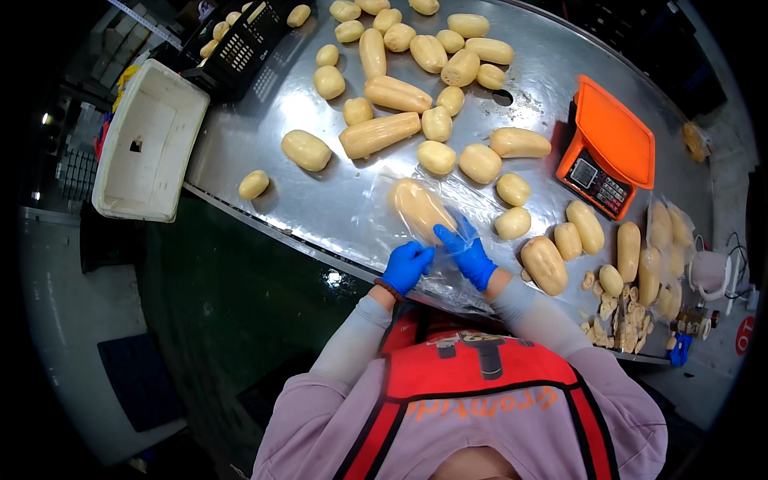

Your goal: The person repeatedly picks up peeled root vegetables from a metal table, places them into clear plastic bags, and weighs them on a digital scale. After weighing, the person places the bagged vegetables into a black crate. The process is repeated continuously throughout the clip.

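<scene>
A peeled lotus root segment (418, 207) lies inside a clear plastic bag (447, 279) close to the front edge of the steel table. My left hand (408, 267), in a blue glove, is closed on the near part of the bag. Opposite it, my right hand (465, 249), also blue-gloved, rests on the bag beside the root's near end, its fingers partly spread; whether they pinch the film is unclear. Many more peeled lotus root segments (385, 134) are scattered over the steel table (240, 156) beyond my hands.
An orange digital scale (618, 135) stands at the right. Near it are bagged roots (660, 240), root slices (630, 324) and what looks like a knife blade. A white foam box (150, 144) sits at the left, beside a black plastic crate (240, 54) holding roots. The table has a hole (502, 98).
</scene>
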The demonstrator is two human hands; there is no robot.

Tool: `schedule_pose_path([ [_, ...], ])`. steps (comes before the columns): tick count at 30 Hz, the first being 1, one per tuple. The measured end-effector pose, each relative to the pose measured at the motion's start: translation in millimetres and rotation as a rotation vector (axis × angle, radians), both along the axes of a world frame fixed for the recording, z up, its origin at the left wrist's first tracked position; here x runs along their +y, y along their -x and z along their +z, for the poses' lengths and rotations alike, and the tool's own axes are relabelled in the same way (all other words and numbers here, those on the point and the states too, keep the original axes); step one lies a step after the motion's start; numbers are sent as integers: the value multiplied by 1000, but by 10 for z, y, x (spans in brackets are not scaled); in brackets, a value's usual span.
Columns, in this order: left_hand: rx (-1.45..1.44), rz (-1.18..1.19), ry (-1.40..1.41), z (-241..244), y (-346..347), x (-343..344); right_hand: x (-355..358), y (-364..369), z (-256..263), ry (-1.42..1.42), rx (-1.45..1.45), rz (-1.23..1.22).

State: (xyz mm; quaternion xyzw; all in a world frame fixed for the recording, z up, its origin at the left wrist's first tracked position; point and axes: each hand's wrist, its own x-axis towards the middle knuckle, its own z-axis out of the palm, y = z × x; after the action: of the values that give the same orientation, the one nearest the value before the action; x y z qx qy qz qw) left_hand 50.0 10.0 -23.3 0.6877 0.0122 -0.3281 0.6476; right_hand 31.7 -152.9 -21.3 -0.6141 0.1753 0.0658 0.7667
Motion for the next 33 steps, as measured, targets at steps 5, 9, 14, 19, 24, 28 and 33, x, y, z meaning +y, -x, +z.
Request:
schedule_pose_path([
  [5, 76, 70, 43, 76, -135, 114, -94, -271, -270, 737, -393, 174],
  [9, 263, 42, 162, -51, 53, 107, 147, -453, -320, 348, -98, 35],
  [14, 303, -246, 36, 188, -175, 372, 174, -614, -335, 706, -222, 130],
  [19, -547, 127, -370, 90, -1112, 1500, 24, -613, -113, 754, -210, 366],
  [24, -910, 586, -1121, -24, -2226, 2650, -306, -232, -150, 934, -233, 500],
  [28, -677, 283, -1149, -378, -2632, 3257, -609, 47, 48, 831, -33, 468],
  [33, 3, 528, -54, 284, -2437, 2663, -779, 213, 474, 554, -16, 134],
])
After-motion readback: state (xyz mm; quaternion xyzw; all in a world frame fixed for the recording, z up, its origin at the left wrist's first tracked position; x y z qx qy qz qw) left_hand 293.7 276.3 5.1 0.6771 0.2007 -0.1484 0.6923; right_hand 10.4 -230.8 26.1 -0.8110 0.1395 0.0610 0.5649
